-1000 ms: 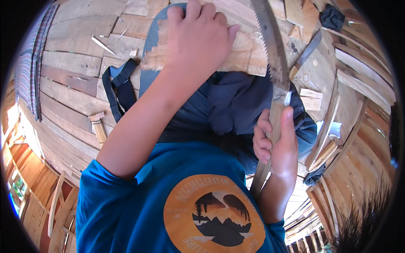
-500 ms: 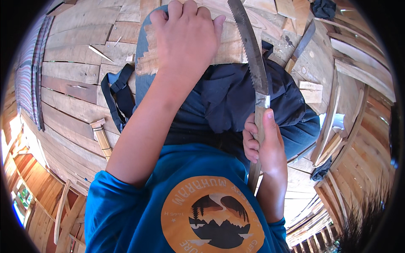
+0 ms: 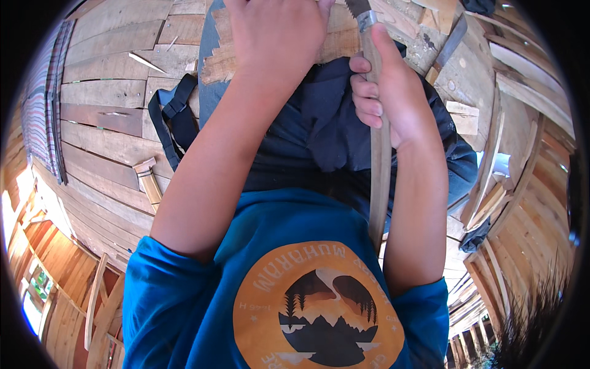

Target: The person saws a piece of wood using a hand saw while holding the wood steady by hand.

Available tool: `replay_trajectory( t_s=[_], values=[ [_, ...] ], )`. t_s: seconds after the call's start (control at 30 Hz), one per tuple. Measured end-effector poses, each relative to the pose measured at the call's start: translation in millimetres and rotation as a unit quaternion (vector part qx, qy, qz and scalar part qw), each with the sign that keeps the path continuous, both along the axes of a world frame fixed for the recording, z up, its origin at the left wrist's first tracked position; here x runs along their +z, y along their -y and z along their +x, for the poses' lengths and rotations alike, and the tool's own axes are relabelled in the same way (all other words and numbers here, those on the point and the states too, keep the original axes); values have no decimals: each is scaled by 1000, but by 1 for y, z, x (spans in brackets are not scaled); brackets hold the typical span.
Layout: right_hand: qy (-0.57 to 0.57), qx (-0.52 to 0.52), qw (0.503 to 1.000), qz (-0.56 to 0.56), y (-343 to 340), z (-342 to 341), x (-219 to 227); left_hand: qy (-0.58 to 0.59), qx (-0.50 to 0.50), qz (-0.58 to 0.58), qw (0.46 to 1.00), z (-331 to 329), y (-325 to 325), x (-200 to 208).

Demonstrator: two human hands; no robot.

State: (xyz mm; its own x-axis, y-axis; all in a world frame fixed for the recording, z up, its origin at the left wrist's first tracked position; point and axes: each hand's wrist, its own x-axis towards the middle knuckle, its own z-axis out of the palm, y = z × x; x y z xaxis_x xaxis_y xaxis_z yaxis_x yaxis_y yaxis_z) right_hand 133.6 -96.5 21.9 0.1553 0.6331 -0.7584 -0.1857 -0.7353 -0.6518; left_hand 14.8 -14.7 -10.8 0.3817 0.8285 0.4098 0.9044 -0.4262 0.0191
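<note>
My right hand [image 3: 393,86] is closed around the long wooden handle of a curved pruning saw [image 3: 381,166], its thumb lying along the handle near the metal collar. Only the toothed base of the blade shows, by the top edge and right of the board; the rest is cut off. My left hand [image 3: 278,40] bears down on a pale wooden board [image 3: 343,43] with a jagged, stepped left end. Its fingertips are out of view above. The board rests across my lap, above bunched dark cloth [image 3: 335,117].
A machete [image 3: 452,46] lies on the plank floor [image 3: 101,92] at the far right, with a small wood block [image 3: 462,117] nearer. A dark buckled strap [image 3: 175,117] and a wooden sheath-like piece [image 3: 147,184] lie left. Curved planks [image 3: 491,160] stand along the right.
My right hand has pushed the saw far forward, carrying most of the blade out of view. My left hand and the board sit slightly higher in the picture.
</note>
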Motion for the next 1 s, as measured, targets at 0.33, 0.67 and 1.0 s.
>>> replay_trajectory(
  t_s=[0.33,0.67,1.0],
  values=[
    [-64,12,998,8,98,29,33,39,-19,32,999,-9,-3,-19],
    [-46,41,984,169,83,45,44,23,-91,-234,968,-49,-15,75],
    [-67,56,970,226,80,43,35,12,-134,-236,962,-58,-16,81]
  ],
)
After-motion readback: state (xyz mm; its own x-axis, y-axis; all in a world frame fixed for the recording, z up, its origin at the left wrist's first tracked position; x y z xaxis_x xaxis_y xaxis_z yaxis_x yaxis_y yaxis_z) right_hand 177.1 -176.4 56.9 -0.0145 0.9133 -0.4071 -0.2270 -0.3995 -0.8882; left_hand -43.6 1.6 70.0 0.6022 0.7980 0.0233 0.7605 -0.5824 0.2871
